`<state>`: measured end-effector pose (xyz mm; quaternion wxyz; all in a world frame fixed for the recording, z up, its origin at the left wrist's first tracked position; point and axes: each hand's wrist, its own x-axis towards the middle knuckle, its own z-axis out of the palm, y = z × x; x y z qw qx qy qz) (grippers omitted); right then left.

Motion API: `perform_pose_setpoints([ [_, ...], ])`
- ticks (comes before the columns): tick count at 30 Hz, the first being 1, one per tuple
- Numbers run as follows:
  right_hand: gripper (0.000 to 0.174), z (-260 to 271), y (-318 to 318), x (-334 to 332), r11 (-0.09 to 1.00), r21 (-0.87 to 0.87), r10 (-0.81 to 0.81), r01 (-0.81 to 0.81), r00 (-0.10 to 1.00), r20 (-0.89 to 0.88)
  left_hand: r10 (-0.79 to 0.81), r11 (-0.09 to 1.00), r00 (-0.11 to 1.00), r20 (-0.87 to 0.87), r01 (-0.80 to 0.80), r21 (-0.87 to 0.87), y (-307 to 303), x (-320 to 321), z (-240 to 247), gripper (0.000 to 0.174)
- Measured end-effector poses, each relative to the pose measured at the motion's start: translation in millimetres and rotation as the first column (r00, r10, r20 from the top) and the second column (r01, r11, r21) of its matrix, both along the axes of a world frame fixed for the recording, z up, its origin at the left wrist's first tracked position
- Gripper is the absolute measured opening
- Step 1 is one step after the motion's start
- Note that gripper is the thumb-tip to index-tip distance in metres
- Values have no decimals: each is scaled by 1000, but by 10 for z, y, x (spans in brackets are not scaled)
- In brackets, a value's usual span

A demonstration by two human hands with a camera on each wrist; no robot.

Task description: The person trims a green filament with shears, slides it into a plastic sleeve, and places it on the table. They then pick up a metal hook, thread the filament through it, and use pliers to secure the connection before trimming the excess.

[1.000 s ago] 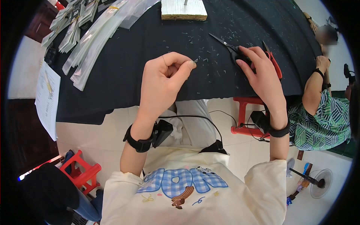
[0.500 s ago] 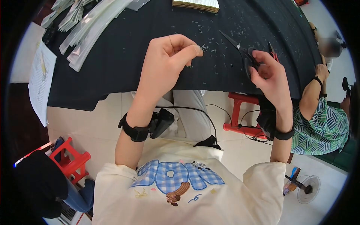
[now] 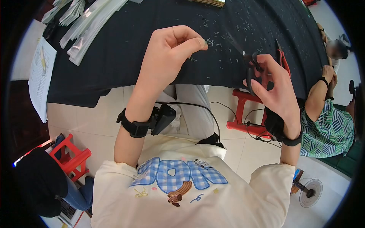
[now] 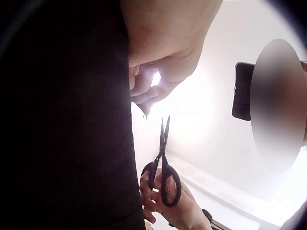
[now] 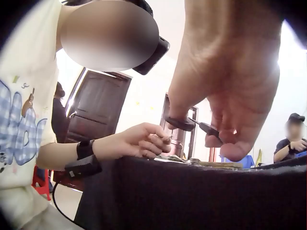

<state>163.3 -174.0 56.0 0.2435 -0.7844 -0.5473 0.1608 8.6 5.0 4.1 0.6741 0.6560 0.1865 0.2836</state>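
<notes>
My left hand (image 3: pixel 167 51) pinches a small bundle of thin, pale-green thread-like pieces (image 3: pixel 209 43) between thumb and index finger, above the black cloth. Their ends stick out just past the fingertips. To the right, my right hand (image 3: pixel 275 85) holds black-handled scissors (image 3: pixel 249 72), thumb at one handle loop and fingers at the other. The blades point toward the far side and look blurred in the head view. In the left wrist view the scissors (image 4: pixel 163 155) have their blades slightly parted, tips below the left fingertips. Red-handled scissors (image 3: pixel 284 62) lie beyond the right hand.
Many tiny pale clippings are scattered over the black tablecloth (image 3: pixel 125 57). Clear plastic sleeves (image 3: pixel 81 47) lie at the far left, near a printed sheet (image 3: pixel 42 81) at the edge. A wooden block (image 3: pixel 213 2) sits at the back. Another person (image 3: pixel 319 95) sits at the right.
My right hand has gone from touching the scissors on the cloth to holding them by the handles, which have spread. The left hand keeps its pinch and sits farther forward in view.
</notes>
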Motion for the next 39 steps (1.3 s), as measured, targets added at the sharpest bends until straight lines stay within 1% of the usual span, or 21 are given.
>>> perform_pose_setpoints([
  [1,36,16,-4,-8,999,-51,-18,18,1000,12,15,1000,1000,2,-15,21,-1,1,-2,15],
  [2,36,34,-9,-21,998,-51,-18,19,1000,11,14,1000,1000,1,-14,21,-2,-1,-2,15],
  [4,39,59,-18,-46,999,-12,35,-34,986,162,15,997,1000,-17,-14,70,-6,-8,1,13],
  [8,41,62,-19,-77,1000,-2,5,-5,990,143,3,994,999,-31,0,106,-10,-10,1,12],
  [10,40,85,-5,-82,999,-18,35,-32,974,224,-10,990,1000,-21,13,144,-4,-10,-29,12],
  [17,37,108,35,-74,998,-45,57,-48,968,246,-29,990,1000,-1,28,138,-3,-8,-11,12],
  [20,36,106,36,-68,998,-40,61,-52,963,262,-40,986,999,-4,40,160,2,-9,-25,12],
  [22,36,118,40,-72,996,-92,17,2,977,212,-37,984,999,-6,38,171,1,-7,-23,13],
  [23,36,99,34,-61,996,-93,17,2,977,211,-37,985,999,-6,38,170,3,-8,-31,13],
  [25,34,48,19,-29,998,-18,57,-54,968,243,-52,985,998,-28,56,161,8,-12,-52,12],
  [29,32,48,12,-35,998,-19,55,-52,967,248,-58,985,997,-48,65,160,8,-17,-61,12],
  [31,31,41,9,-36,998,-10,57,-56,967,247,-55,981,998,-20,58,183,13,-8,-90,12],
  [39,31,53,-4,-60,998,-23,59,-55,970,235,-72,983,997,-33,76,170,1,-13,-66,14],
])
